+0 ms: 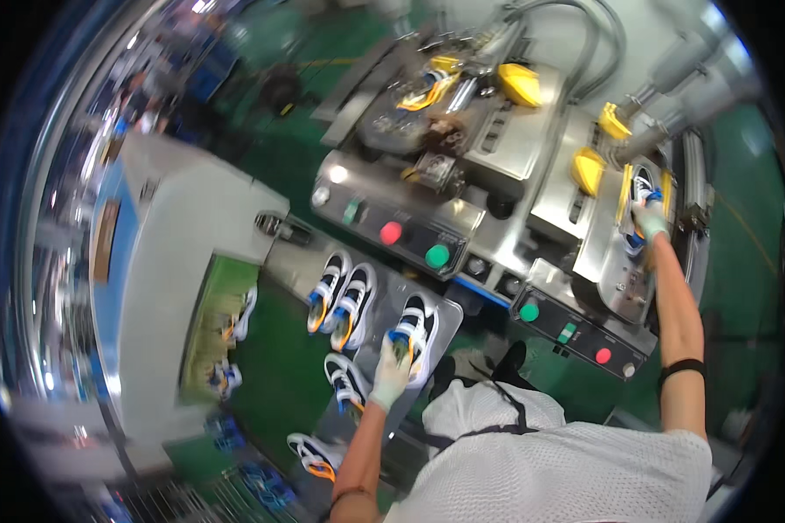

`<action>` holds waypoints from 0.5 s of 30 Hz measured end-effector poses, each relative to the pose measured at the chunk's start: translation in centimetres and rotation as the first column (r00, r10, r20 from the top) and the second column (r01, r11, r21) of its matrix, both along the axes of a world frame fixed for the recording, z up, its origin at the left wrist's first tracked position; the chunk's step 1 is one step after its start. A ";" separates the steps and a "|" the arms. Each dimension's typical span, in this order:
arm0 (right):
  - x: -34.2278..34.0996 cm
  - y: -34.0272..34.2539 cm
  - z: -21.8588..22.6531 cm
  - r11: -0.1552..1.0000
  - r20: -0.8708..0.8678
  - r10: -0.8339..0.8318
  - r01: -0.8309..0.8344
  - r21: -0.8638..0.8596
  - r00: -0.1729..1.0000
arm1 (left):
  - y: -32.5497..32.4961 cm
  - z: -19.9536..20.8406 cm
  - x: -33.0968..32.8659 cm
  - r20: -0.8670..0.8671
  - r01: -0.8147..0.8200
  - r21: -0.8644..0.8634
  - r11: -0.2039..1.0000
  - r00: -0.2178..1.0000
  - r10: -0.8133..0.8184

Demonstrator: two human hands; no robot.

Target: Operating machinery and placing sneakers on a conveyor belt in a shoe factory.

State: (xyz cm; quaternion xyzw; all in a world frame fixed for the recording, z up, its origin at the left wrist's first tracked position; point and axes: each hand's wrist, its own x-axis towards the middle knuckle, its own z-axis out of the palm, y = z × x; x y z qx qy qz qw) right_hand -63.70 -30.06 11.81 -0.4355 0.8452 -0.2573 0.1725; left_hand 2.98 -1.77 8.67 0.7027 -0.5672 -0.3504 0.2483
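My left hand (392,373), in a pale glove, is closed at the heel opening of a black-and-white sneaker (414,315) with blue and orange parts. That shoe lies against another white-soled sneaker (425,353) on a grey shelf. Far to the right, my gloved right hand (651,220) grips the back of a similar sneaker (642,179), which sits toe away between yellow pads (624,193) in the right station of a metal press. My fingertips there are partly hidden by the shoe and blurred.
Several sneakers (354,305) stand on the grey shelf (447,315) left of my body. The press (549,196) carries a left panel with a red button (391,233) and a right panel with a green button (529,312). A grey machine housing (183,209) with more shoes in its opening stands at left.
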 end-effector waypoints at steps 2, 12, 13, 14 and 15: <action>0.6 -1.0 1.9 0.993 0.331 0.007 -0.046 0.111 0.944 | 1.3 -9.4 2.2 -0.016 -0.056 -0.083 0.995 0.998 0.055; 37.0 20.3 1.7 0.680 -0.342 0.677 -0.732 -0.047 0.651 | 0.9 -7.6 2.3 0.027 -0.106 -0.101 0.989 0.994 0.109; 37.0 21.6 -0.8 0.695 -0.440 0.690 -0.697 0.178 0.575 | 1.0 -7.7 2.4 -0.009 -0.084 -0.107 0.991 0.996 0.084; 37.1 22.0 -2.5 0.687 -0.514 0.714 -0.617 0.383 0.476 | 1.1 -7.9 3.3 -0.038 -0.071 -0.114 0.991 0.997 0.067; 38.3 21.8 -2.4 0.705 -0.517 0.693 -0.623 0.339 0.503 | 1.5 -7.9 4.5 -0.101 -0.040 -0.097 0.994 0.994 0.030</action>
